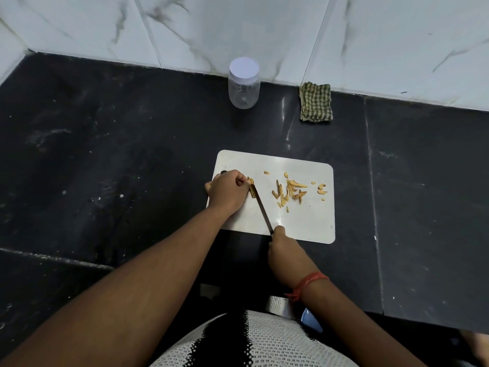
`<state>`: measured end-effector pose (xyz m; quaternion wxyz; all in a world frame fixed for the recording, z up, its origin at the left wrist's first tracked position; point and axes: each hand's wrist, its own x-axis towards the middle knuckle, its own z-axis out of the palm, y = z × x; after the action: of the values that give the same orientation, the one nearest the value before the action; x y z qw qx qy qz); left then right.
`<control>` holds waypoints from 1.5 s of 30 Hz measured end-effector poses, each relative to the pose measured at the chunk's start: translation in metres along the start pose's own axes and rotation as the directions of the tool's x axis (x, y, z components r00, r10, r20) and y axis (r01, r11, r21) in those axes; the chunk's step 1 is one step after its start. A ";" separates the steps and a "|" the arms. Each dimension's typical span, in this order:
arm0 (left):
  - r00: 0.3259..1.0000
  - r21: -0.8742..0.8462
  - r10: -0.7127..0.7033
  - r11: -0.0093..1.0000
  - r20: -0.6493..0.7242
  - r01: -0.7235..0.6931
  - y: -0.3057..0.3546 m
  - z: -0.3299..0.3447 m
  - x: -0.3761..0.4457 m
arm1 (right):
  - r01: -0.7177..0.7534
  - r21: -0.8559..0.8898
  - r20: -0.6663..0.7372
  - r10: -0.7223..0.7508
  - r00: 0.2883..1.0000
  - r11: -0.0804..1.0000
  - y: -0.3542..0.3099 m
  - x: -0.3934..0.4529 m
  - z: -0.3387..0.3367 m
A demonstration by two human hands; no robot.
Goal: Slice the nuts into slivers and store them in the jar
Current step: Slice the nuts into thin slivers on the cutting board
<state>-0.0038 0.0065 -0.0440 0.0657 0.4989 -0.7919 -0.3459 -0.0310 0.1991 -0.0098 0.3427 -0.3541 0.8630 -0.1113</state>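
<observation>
A white cutting board [304, 223] lies on the black counter. Pale nut slivers [289, 193] are scattered across the board's middle and right. My left hand [227, 190] pinches a nut [251, 182] at the board's left edge, fingers curled. My right hand [284, 249] grips the handle of a knife [263, 211] at the board's near edge; the blade runs up to the nut beside my left fingers. A clear plastic jar [244, 87] with a white lid on it stands by the back wall, apart from the board.
A folded green checked cloth [315, 102] lies to the right of the jar against the marble wall. The black stone counter [105, 168] stretches wide to the left and right of the board. A red thread circles my right wrist.
</observation>
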 end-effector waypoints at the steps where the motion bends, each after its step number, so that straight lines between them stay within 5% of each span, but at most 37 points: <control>1: 1.000 0.000 -0.001 1.000 0.000 0.001 0.000 0.000 0.000 | -0.015 0.010 0.013 0.015 1.000 1.000 -0.002 0.002 -0.001; 25: 0.999 0.017 -0.024 1.000 -0.026 0.024 0.000 0.002 0.002 | -0.086 -0.009 0.145 0.086 0.986 0.996 -0.003 0.006 -0.010; 36: 0.999 -0.011 -0.012 1.000 -0.041 0.011 0.000 0.003 -0.002 | -0.156 0.349 0.149 0.110 0.983 0.924 0.016 -0.017 -0.027; 42: 0.997 0.078 0.067 0.995 -0.043 -0.063 0.001 0.002 -0.008 | -0.095 0.313 0.004 0.098 0.995 0.945 0.019 -0.007 -0.037; 45: 0.994 0.156 0.094 0.984 -0.058 -0.084 0.000 0.002 -0.010 | -0.149 0.490 0.114 0.107 0.988 0.859 0.021 -0.006 -0.038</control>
<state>0.0002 0.0159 -0.0426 0.0681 0.4777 -0.8351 -0.2642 -0.0652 0.2167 0.0123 0.4643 -0.2003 0.8119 -0.2917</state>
